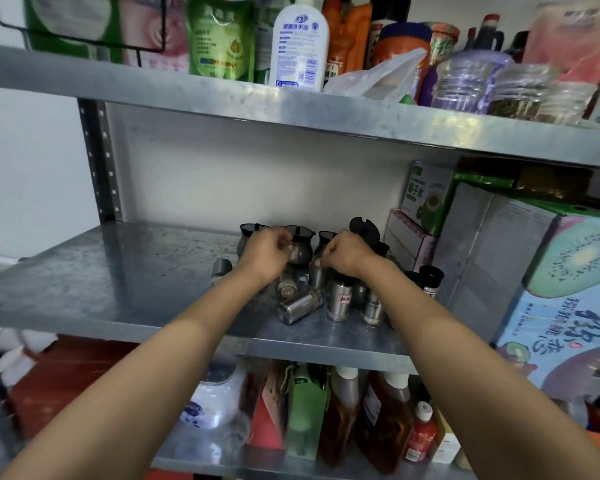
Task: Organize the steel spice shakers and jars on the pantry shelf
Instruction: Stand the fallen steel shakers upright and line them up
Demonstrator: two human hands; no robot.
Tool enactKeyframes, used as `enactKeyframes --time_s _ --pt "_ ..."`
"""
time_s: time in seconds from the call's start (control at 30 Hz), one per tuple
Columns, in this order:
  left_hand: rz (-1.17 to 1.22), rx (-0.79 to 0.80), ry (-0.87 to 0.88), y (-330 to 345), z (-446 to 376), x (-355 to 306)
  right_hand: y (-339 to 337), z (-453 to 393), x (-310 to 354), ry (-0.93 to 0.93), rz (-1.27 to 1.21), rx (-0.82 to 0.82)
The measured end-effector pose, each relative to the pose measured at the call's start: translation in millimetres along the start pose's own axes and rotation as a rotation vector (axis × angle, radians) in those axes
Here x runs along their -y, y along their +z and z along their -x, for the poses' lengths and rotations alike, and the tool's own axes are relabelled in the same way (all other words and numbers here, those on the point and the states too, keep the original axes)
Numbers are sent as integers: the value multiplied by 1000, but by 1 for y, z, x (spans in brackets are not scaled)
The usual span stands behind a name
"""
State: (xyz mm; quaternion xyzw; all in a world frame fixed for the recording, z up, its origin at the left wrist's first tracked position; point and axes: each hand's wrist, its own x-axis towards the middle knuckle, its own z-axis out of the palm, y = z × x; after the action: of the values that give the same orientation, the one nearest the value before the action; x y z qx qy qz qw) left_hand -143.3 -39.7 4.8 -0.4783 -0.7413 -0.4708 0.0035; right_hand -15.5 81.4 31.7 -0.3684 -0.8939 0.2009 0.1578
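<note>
Left hand: fingers curled around round-bellied steel jar with black lid, toward rear edge of galvanised metal pantry shelf. Right hand: fingertips pinched on rim of small steel cup. Near front edge: cylindrical steel shaker lying on side; upright steel shaker with red label. Right end: kiwi-printed cardboard box.

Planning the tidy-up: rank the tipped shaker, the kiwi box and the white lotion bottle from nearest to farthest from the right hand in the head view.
1. Tipped shaker: lying on the middle shelf, just below and left of the right hand.
2. Kiwi box: far right, same shelf.
3. White lotion bottle: top shelf, above.
</note>
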Motion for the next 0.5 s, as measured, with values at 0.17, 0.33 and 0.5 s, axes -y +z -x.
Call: enactKeyframes --time_s 0.17,0.33,0.5 --pt "-6 -1 -16 -5 13 -1 -8 5 4 13 -18 53" --pt "-31 -14 -38 -6 29 -7 -6 14 13 39 64 -8" --pt "-28 -25 -23 1 36 -13 2 18 14 25 67 -89"
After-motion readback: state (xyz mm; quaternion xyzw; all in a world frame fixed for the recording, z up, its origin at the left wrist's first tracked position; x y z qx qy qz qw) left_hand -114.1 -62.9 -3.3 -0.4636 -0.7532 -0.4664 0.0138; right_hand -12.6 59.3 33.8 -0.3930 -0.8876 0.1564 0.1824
